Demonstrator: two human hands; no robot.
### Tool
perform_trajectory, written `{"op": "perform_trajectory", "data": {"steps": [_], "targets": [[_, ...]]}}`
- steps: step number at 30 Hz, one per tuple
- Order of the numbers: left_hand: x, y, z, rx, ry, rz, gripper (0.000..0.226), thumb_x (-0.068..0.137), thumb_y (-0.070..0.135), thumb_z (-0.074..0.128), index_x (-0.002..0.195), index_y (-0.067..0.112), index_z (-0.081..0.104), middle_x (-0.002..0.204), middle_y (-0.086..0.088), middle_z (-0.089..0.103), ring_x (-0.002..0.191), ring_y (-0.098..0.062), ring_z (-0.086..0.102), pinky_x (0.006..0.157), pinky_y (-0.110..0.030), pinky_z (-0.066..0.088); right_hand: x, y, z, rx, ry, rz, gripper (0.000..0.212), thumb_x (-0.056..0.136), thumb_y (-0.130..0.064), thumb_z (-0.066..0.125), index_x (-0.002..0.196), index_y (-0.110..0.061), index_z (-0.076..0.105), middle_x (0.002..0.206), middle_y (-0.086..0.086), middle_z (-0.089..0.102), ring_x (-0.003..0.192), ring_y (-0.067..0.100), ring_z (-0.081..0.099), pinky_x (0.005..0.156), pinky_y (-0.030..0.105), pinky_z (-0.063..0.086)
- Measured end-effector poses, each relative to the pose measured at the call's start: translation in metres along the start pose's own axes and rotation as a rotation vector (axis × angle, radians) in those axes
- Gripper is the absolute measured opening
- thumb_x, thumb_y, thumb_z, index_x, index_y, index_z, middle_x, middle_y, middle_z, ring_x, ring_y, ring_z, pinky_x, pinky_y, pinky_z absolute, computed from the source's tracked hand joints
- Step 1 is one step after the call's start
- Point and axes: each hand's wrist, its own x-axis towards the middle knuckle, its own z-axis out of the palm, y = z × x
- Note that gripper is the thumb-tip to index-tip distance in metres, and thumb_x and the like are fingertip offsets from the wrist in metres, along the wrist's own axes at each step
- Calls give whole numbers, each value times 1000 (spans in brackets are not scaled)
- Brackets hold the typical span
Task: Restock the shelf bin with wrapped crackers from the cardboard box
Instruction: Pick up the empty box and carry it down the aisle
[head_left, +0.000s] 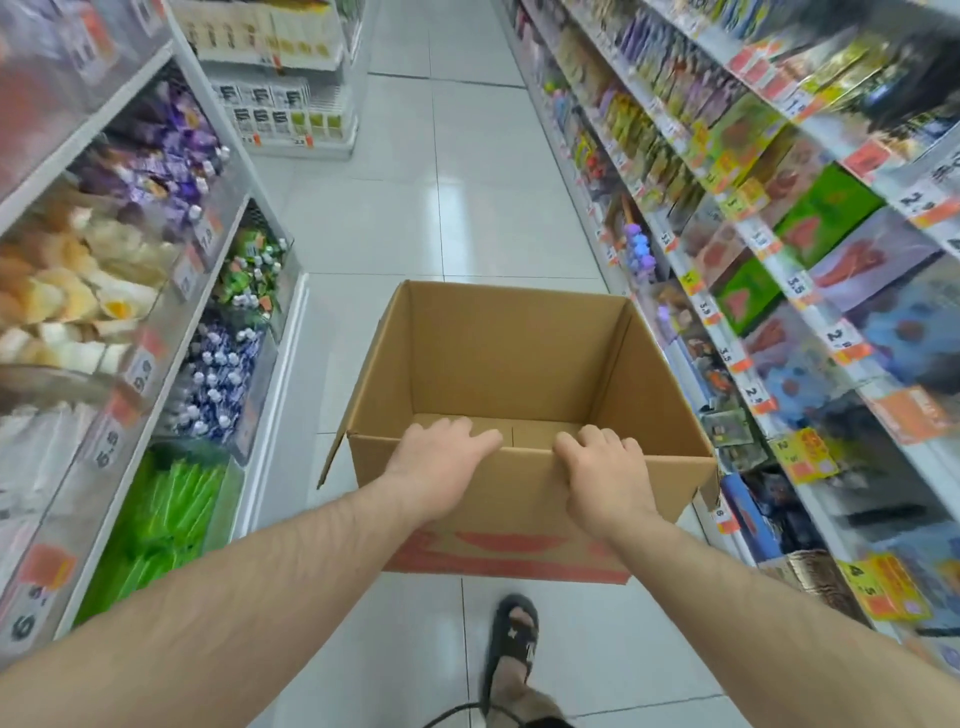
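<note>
While both hands grip its near rim | cardboard box open-topped, brown, red-printed front, nothing visible inside

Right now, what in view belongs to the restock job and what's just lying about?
Job:
- cardboard box, open, no crackers visible inside
- left hand and right hand, fingers hooked over the box's near rim
- shelf bins at left; cannot tell which is the target

Just there:
- boxed goods on right shelves
- orange price tags
- sandalled foot

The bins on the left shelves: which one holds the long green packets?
The lowest bin, nearest the floor, beside the left hand's forearm. The bins above hold purple, blue-white or yellowish sweets instead.
</note>
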Motion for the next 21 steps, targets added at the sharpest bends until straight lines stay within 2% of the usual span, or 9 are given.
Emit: {"op": "perform_trajectory", "data": {"steps": [4, 6, 9, 12, 16, 18, 21], "targets": [[94, -37, -9, 29, -26, 5, 61, 81, -9, 50, 126, 31, 40, 107, -2, 50, 97, -24, 49, 81, -41, 44, 100, 30, 13, 22, -3, -28, 42, 77, -13, 61, 114, -26, 48, 111, 1, 50, 105, 26, 46, 75, 34, 24], [146, -51, -16, 43, -57, -6, 54, 84, -1, 54, 126, 31, 40, 106, -1, 50, 98, -24, 51, 82, -40, 44, 156, 57, 23, 62, -1, -69, 52, 68, -14, 70, 113, -29, 47, 106, -2, 48, 102, 23, 45, 74, 34, 23], [219, -80, -43, 6, -107, 4, 34, 93, 33, 46, 127, 29, 45, 107, 3, 55, 104, -21, 54, 90, -39, 39, 242, 108, 27, 91, -36, -156, 56, 58, -11, 76, 101, -28, 45, 94, -6, 36, 95, 21, 43, 71, 33, 22], [281, -125, -79, 45, -199, 36, 51, 84, 48, 45, 132, 30, 48, 118, 6, 55, 113, -16, 48, 104, -42, 28, 324, 152, 18, 109, -7, -236, 37, 70, -2, 65, 99, -21, 51, 91, -6, 34, 93, 25, 46, 70, 34, 22], [351, -188, -111, 159, -342, 127, 70, 68, 60, 55, 130, 31, 45, 115, 6, 52, 116, -15, 42, 111, -50, 16, 425, 178, 9, 109, 91, -304, 42, 56, 6, 72, 88, -17, 55, 82, -4, 37, 77, 27, 49, 67, 33, 24], [382, -220, -119, 216, -389, 157, 70, 64, 62, 61, 124, 30, 47, 111, 7, 53, 113, -15, 43, 112, -52, 15, 474, 183, 6, 87, 110, -339, 42, 51, 6, 73, 84, -14, 57, 79, 0, 43, 73, 29, 50, 67, 34, 25], [435, -269, -132, 330, -436, 202, 60, 70, 43, 72, 124, 28, 51, 116, 7, 57, 117, -18, 46, 114, -53, 14, 551, 187, 0, 61, 140, -353, 42, 46, 9, 70, 80, -13, 56, 76, 2, 44, 69, 29, 50, 68, 35, 27]]}}
